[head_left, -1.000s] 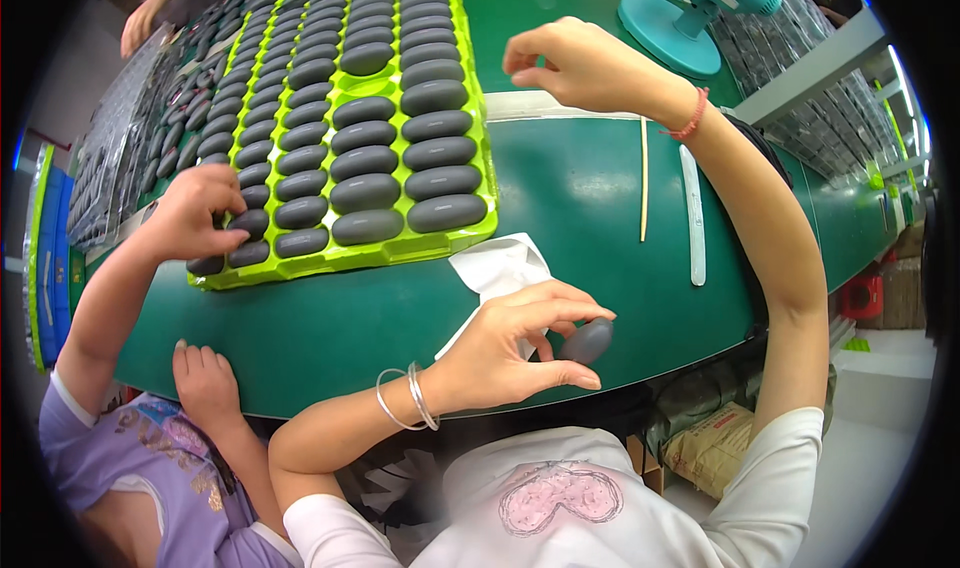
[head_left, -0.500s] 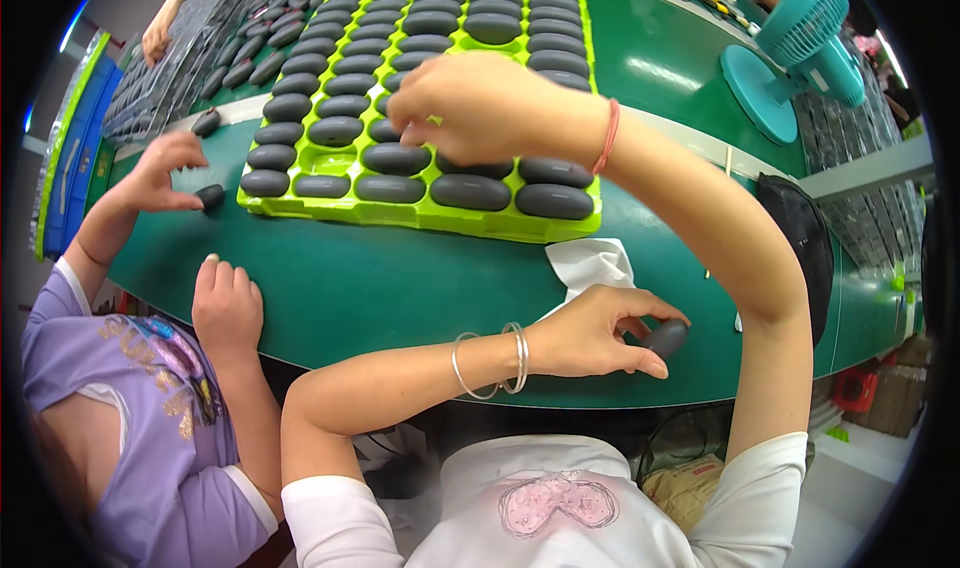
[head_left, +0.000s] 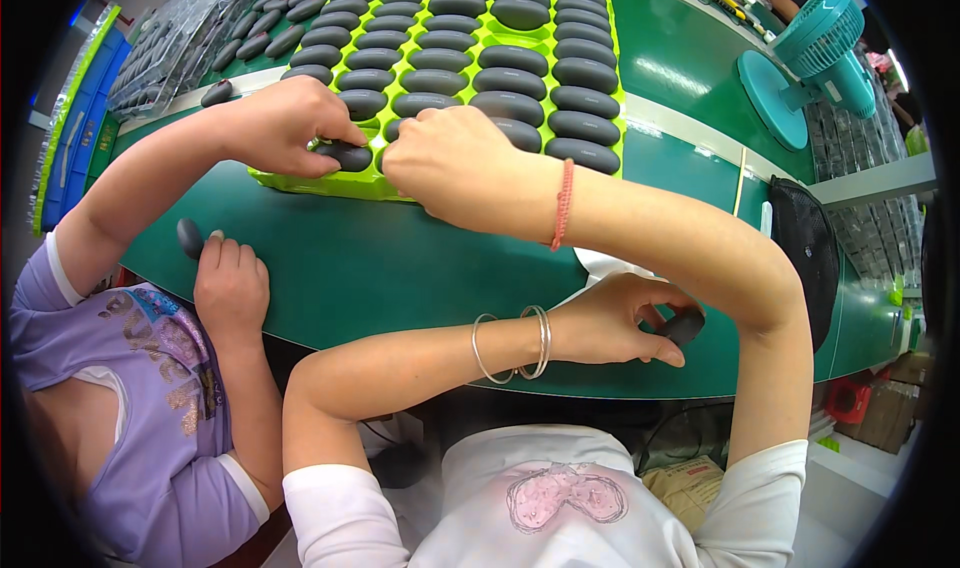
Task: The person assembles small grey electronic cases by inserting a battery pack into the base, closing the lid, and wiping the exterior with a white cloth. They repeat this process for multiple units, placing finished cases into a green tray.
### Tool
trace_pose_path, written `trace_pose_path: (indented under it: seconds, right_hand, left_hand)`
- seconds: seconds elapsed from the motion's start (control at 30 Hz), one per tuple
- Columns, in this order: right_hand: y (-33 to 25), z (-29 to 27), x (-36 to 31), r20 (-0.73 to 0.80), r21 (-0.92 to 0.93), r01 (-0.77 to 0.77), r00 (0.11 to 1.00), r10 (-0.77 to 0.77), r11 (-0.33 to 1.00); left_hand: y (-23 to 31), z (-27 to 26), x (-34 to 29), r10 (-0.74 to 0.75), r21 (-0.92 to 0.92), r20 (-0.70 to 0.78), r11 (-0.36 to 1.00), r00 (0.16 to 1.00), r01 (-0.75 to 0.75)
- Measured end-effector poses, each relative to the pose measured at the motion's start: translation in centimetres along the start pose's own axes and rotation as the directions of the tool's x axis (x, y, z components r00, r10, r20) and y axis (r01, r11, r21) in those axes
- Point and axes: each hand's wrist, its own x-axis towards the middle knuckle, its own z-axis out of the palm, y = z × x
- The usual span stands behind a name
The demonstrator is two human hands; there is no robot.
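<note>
Fingers of the left hand [head_left: 612,320] pinch a grey oval [head_left: 686,325] over the table [head_left: 310,283]; the right hand [head_left: 452,163], curled, hold unclear, seems mid pick-or-place at the tray [head_left: 345,185], its next move needing clearance from the co-worker's hand [head_left: 285,123].

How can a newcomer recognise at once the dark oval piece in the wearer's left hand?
On the green table, find the lime-green tray. Below it in the view, near the table's front edge, is the left hand with silver bangles. It pinches the dark oval piece; similar pieces line the tray, but only this one is in a bangled hand.
</note>
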Motion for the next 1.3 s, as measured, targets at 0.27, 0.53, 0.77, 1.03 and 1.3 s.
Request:
trace_pose_path:
  seconds: [0.27,0.53,0.77,1.03,1.3]
  right_hand:
    - [1.0,2.5,-0.6,-0.383,0.283,-0.006,0.916,0.119,0.959]
    - [-1.2,1.2,-0.5,-0.154,0.213,-0.187,0.963,0.222,0.959]
    - [-0.4,3.2,-0.7,-0.389,0.249,-0.112,0.898,0.205,0.962]
    - [0.3,2.6,-0.8,-0.403,0.258,-0.029,0.905,0.135,0.966]
    - [1.1,1.2,-1.6,-0.349,0.241,0.063,0.937,0.026,0.968]
  left_hand:
    - [-0.1,0.1,-0.2,-0.011,-0.098,0.002,0.995,1.000,0.011]
    - [0.5,0.2,-0.5,-0.069,-0.080,-0.067,0.995,0.995,0.064]
    - [1.1,0.1,-0.5,-0.108,-0.032,-0.017,0.994,0.994,0.108]
    - [0.8,-0.3,-0.9,0.000,-0.069,-0.034,0.998,0.999,-0.002]
    - [0.6,-0.4,-0.8,-0.010,-0.037,-0.009,0.999,1.000,0.010]
